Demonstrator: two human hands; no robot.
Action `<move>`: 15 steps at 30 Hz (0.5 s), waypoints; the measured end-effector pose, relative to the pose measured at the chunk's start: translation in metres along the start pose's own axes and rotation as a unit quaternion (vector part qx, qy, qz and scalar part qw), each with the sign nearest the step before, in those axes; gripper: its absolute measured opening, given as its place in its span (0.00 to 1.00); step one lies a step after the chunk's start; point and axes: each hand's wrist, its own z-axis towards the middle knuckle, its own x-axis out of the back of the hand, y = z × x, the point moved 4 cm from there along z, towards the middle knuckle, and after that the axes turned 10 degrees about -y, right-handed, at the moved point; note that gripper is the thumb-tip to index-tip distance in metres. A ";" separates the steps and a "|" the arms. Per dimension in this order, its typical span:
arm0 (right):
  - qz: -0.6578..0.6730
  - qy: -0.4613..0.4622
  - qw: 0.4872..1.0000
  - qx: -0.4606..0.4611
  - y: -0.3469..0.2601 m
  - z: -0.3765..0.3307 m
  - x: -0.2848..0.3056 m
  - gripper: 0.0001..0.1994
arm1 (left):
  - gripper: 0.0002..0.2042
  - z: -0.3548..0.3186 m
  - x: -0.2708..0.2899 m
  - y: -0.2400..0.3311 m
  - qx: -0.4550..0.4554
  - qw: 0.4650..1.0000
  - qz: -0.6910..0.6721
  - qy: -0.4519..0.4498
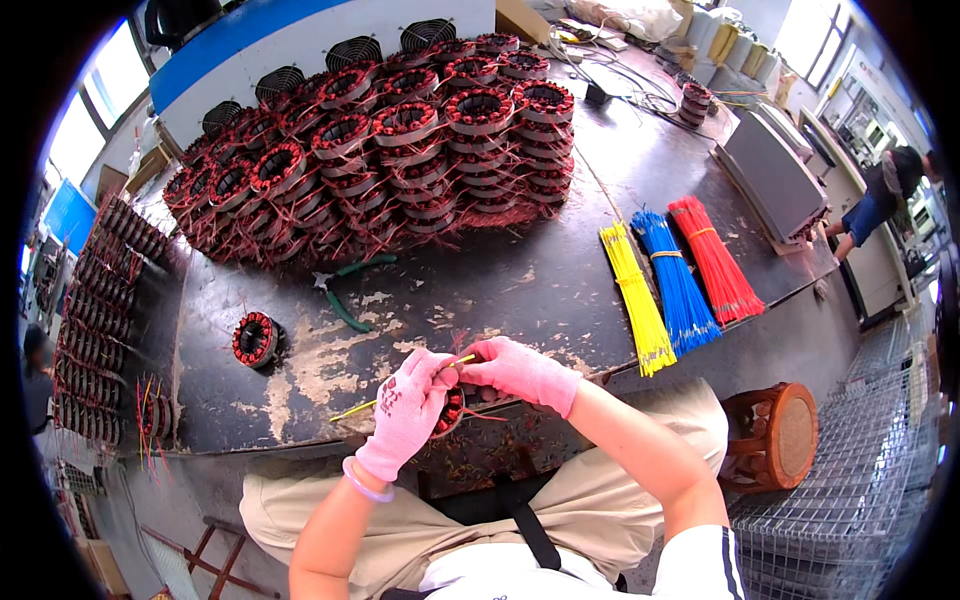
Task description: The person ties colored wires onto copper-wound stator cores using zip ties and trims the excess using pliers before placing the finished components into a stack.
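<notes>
In pink work gloves, my two hands meet over the near table edge. My left hand [408,400] is closed, pinching a thin yellow wire [352,411] that sticks out to the left past the palm. The wire's other end shows between the two hands, at the closed fingertips of my right hand [520,372]. Just under the hands is a ring-shaped motor stator [452,412] with red windings, partly hidden by the left glove. Fine red leads rise near the right fingertips. Whether those fingers also grip a lead is too small to tell.
Many stators [404,122] stand stacked at the back, more stacks [95,340] at left. A single stator [256,340] and green-handled cutters [345,300] lie on the table. Yellow [640,305], blue [678,285] and red wire bundles [716,262] lie right. A wooden stool [775,438] stands beside me.
</notes>
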 end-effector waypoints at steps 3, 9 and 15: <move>0.000 0.004 1.000 -0.026 -0.001 0.003 -0.001 0.12 | 0.10 0.000 0.001 0.001 0.013 1.000 0.014 0.013; -0.027 0.038 0.999 -0.007 -0.003 -0.015 -0.011 0.10 | 0.09 0.000 -0.002 0.000 0.016 0.998 -0.007 0.054; -0.037 0.098 0.994 0.014 0.003 -0.021 -0.017 0.10 | 0.10 0.000 0.001 0.003 -0.003 0.999 0.027 0.020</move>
